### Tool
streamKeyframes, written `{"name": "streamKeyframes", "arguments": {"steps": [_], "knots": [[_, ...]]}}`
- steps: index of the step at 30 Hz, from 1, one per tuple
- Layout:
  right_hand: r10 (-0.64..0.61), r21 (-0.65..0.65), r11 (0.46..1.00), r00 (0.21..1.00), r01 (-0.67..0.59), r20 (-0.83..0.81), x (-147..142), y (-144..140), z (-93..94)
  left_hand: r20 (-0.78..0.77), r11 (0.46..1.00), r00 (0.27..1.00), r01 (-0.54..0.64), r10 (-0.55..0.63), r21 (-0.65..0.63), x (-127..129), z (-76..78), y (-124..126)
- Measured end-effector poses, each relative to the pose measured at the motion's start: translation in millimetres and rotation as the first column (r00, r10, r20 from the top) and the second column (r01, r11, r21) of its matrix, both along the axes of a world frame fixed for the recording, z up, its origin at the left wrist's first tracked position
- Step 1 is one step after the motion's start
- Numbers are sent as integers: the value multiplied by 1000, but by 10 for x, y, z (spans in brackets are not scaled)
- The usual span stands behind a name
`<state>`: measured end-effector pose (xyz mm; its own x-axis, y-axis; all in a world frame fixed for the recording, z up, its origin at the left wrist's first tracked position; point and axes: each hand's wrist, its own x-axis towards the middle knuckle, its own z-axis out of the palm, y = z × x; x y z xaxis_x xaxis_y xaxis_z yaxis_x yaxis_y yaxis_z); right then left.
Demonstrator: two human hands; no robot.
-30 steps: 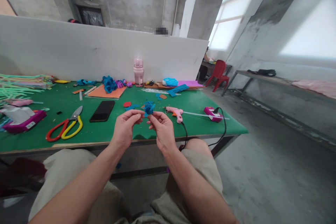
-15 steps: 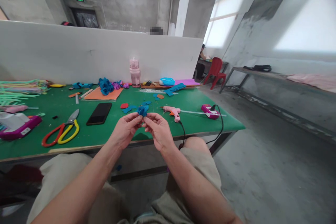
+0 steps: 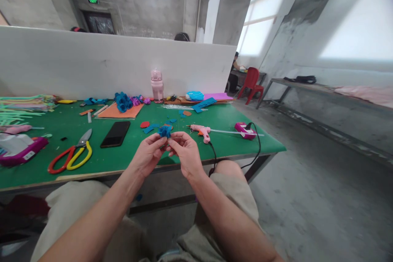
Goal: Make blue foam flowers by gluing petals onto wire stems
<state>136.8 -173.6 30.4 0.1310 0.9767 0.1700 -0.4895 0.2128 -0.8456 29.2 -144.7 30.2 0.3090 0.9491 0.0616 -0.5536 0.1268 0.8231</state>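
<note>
A small blue craft flower [image 3: 165, 131] with ruffled petals is pinched between both hands, just above the table's front edge. My left hand [image 3: 149, 151] grips its lower left side with thumb and fingers. From the right, my right hand [image 3: 186, 151] closes thumb and fingertips on its base; the fingertips of both hands nearly meet there. Behind the flower lie blue scraps [image 3: 149, 129] and a red round piece [image 3: 145, 124]. A pink glue gun [image 3: 201, 131] with a long clear glue stick rests on the table to the right of my hands.
Scissors [image 3: 75, 151] and a black phone [image 3: 115, 134] lie on the green table [image 3: 172, 163] at left. Finished blue flowers [image 3: 123, 102] sit on an orange sheet. A pink bottle [image 3: 157, 86] stands by the white partition [image 3: 123, 61]. A cable hangs from the purple power socket [image 3: 245, 131].
Both hands and the blue flower have shifted slightly left and down, with the flower turned a little. The hold on it stays the same.
</note>
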Motion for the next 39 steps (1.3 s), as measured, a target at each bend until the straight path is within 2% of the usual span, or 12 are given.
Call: {"name": "streamKeyframes", "arguments": {"steps": [6, 9, 12, 18, 21, 23, 25, 27, 28, 30, 33, 39], "knots": [[-169, 108, 983, 955, 146, 245, -9, -8, -59, 29, 999, 1000, -12, 11, 30, 23, -20, -12], [-337, 248, 937, 821, 245, 462, 6, -40, -65, 27, 998, 998, -52, 51, 36, 26, -21, -11], [-442, 382, 888, 702, 255, 559, 28, -63, -47, 22, 997, 997, -69, 68, 25, 12, -31, 7], [-414, 349, 900, 761, 261, 499, 150, 0, -10, 35, 998, 998, -56, 57, -27, -37, -26, 49], [-377, 275, 921, 809, 275, 451, 306, 76, -16, 22, 998, 998, -59, 60, -25, -48, 4, 44], [-401, 266, 913, 798, 309, 450, 477, 128, -28, 2, 998, 998, -63, 63, -10, -50, 23, 38], [-475, 288, 880, 731, 378, 490, 707, 176, -50, -19, 998, 997, -69, 69, 2, -53, 37, 33], [-551, 299, 825, 561, 481, 618, 974, 217, -89, -29, 997, 997, -76, 76, 2, -55, 46, 31], [-541, 286, 800, 428, 528, 724, 1104, 236, -116, -30, 997, 996, -78, 78, 0, -56, 50, 31], [-343, 176, 805, 203, 566, 917, 1321, 275, -184, -27, 997, 997, -76, 76, -7, -56, 54, 32], [-202, 82, 817, 150, 571, 968, 1466, 354, -300, -35, 998, 998, -57, 57, -3, -51, 45, 33], [-76, -33, 807, 160, 589, 984, 1347, 598, -411, -62, 999, 998, -25, 27, 24, -47, -11, 42]]}}
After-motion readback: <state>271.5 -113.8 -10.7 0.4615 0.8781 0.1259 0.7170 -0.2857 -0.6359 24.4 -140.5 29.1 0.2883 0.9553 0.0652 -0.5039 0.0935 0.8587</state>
